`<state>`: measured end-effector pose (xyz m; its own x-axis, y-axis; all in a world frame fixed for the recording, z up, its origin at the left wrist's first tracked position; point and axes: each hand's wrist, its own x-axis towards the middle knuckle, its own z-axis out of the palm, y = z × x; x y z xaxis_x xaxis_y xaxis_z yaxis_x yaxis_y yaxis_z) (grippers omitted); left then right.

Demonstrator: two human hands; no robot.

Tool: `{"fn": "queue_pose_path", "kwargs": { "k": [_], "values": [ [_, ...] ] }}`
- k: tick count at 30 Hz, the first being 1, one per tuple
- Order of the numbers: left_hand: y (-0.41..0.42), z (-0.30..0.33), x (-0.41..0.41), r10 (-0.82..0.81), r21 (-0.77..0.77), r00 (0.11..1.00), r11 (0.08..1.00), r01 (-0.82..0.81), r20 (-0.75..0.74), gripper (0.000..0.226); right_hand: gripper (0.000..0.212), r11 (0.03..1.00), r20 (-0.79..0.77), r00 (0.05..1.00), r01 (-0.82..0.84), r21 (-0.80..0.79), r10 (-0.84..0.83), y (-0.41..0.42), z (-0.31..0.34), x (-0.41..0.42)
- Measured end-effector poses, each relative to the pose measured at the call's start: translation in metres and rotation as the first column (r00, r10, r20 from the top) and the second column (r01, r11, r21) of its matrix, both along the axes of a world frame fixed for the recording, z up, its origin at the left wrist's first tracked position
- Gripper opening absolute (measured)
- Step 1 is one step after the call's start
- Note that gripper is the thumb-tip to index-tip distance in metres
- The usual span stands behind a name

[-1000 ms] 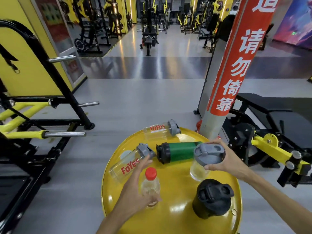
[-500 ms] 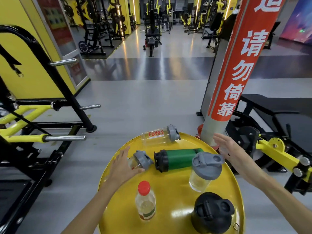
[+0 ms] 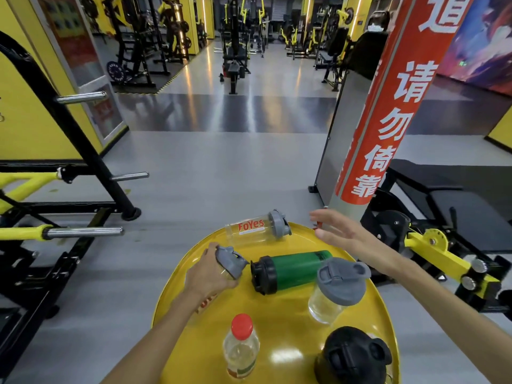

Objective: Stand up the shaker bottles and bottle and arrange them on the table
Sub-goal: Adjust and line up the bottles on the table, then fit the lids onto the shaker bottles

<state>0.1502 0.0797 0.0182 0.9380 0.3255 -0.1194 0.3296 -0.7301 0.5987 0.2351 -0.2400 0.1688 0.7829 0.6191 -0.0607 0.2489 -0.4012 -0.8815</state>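
On the round yellow table (image 3: 288, 322), my left hand (image 3: 207, 275) grips a clear shaker with a grey lid (image 3: 231, 263) that lies on its side at the left. My right hand (image 3: 340, 234) hovers open over the far right edge, holding nothing. A clear FoYes shaker (image 3: 255, 228) lies on its side at the far edge. A green shaker with a black lid (image 3: 291, 270) lies in the middle. Upright stand a clear grey-lidded shaker (image 3: 336, 289), a black shaker (image 3: 353, 356) and a red-capped bottle (image 3: 241, 347).
A pillar with a red banner (image 3: 388, 115) rises just behind the table's right side. A black and yellow rack with steel pegs (image 3: 83, 231) stands to the left, a black bench machine (image 3: 443, 217) to the right. Grey gym floor lies beyond.
My left hand let go of the red-capped bottle, now upright, and closed on the lying clear shaker at the left. My right hand released the upright grey-lidded shaker and moved out toward the far edge.
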Motion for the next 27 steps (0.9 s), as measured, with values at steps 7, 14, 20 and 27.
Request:
{"fn": "queue_pose_path", "kwargs": {
  "k": [7, 14, 20, 27],
  "values": [
    [0.001, 0.035, -0.005, 0.115, -0.341, 0.946, 0.940, -0.005, 0.304, 0.092, 0.054, 0.956, 0.080, 0.977, -0.172, -0.238, 0.196, 0.056, 0.002, 0.015],
    [-0.013, 0.026, -0.020, 0.266, -0.543, 0.860, 0.840, 0.016, 0.436, 0.098, 0.067, 0.755, 0.045, 0.896, -0.345, -0.558, 0.443, 0.104, -0.026, 0.029],
    [-0.023, 0.014, -0.034, 0.292, -0.582, 0.839, 0.812, 0.036, 0.460, 0.103, 0.109, 0.360, -0.056, 0.790, -0.339, -0.869, 0.611, 0.139, -0.065, 0.043],
    [-0.029, 0.014, -0.039, 0.247, -0.586, 0.845, 0.805, 0.093, 0.474, 0.114, 0.126, 0.254, -0.100, 0.750, -0.342, -0.905, 0.654, 0.162, -0.108, 0.034]
  ]
}}
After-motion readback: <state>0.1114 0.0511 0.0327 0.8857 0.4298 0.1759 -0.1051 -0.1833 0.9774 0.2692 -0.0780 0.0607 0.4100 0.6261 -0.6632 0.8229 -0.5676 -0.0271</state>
